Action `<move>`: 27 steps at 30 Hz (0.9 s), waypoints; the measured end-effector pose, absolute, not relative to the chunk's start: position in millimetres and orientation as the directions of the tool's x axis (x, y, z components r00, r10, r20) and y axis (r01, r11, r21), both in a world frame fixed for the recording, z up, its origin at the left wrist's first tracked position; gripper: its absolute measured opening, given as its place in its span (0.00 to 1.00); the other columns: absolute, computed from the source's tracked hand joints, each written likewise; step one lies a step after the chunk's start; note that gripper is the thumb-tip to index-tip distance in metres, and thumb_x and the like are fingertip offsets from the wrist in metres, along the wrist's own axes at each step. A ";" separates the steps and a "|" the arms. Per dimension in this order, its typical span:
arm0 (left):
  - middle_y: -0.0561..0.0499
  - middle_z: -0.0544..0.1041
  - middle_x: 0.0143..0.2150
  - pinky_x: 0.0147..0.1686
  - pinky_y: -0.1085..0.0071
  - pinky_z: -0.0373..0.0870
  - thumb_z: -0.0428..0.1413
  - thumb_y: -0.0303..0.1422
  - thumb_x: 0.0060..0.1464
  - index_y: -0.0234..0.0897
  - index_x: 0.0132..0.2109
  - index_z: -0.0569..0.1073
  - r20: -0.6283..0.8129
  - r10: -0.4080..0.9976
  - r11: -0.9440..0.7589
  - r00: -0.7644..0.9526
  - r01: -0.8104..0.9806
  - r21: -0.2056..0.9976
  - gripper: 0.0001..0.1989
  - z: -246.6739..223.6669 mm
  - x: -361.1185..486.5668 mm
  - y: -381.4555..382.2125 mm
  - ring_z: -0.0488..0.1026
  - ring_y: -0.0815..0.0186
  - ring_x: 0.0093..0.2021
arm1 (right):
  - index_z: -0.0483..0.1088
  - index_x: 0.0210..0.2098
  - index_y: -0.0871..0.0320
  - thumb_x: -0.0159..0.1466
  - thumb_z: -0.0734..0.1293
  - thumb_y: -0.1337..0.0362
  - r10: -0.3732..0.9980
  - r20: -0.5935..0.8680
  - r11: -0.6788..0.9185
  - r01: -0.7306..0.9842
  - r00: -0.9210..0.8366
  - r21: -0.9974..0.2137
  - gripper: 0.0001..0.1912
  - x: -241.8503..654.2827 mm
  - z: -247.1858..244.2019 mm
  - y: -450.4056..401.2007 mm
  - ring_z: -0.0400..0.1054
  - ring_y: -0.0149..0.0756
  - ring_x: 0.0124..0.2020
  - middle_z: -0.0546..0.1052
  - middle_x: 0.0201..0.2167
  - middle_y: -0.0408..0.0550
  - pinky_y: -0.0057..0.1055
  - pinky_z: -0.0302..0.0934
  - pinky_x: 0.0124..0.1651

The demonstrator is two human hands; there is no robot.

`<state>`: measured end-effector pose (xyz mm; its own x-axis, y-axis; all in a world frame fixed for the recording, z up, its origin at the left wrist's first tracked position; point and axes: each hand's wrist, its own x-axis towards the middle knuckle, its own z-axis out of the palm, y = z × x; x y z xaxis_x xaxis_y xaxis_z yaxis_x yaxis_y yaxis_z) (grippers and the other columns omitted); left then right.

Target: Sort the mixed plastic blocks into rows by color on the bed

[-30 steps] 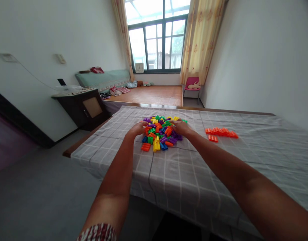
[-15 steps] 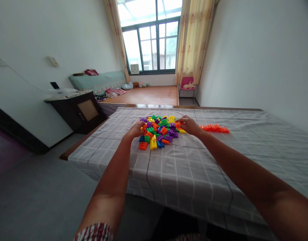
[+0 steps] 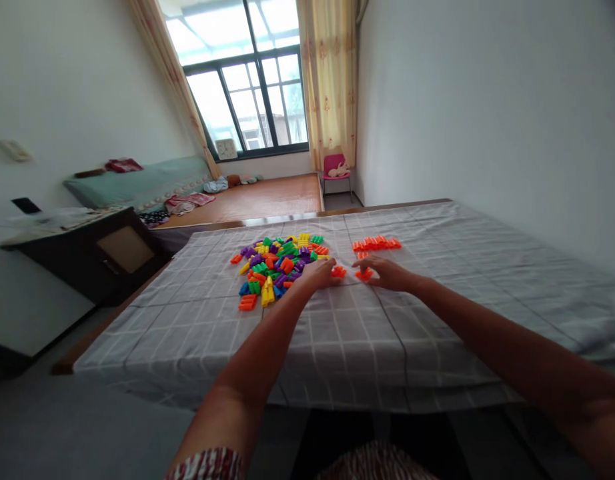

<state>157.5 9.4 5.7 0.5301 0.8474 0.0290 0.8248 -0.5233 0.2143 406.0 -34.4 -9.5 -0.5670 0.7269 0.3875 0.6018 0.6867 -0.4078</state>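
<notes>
Orange, yellow, green, purple and blue plastic building blocks lie in a loose pile [image 3: 282, 263] on the cloth-covered table. My left hand [image 3: 321, 272] is just right of the pile, its fingers closed on an orange building block [image 3: 339, 272]. A short gap away, my right hand [image 3: 387, 273] has its fingers round another orange building block [image 3: 362, 275]. Behind the right hand's fingers lies one more orange block [image 3: 362, 255], partly covered. Farther back stretches a row of orange blocks [image 3: 377, 243] standing side by side.
The table wears a grey checked cloth [image 3: 337, 340], and its wooden edge [image 3: 62, 368] shows at the left. Beyond stand a bed [image 3: 277, 197], a dark cabinet [image 3: 120, 250] and a pink chair [image 3: 333, 163]. A white wall [image 3: 487, 120] rises on the right.
Both hands have left the pile's sides and moved right and nearer to me, each with an orange block. The view has turned right, and the orange row shows whole.
</notes>
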 end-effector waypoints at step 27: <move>0.48 0.78 0.48 0.45 0.68 0.72 0.62 0.33 0.50 0.36 0.50 0.73 0.265 0.889 -0.455 0.373 0.660 0.598 0.19 7.7 231.2 89.7 0.76 0.64 0.43 | 0.72 0.49 0.63 0.52 0.68 0.71 0.951 0.266 0.107 0.638 0.159 -0.763 0.24 525.0 -4.5 62.9 0.73 0.37 0.42 0.77 0.48 0.56 0.31 0.69 0.42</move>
<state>231.2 89.7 7.7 0.3733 0.8891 0.2651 0.6600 -0.4553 0.5977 525.0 62.9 -4.5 0.1586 0.9510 0.2655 0.6379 0.1066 -0.7627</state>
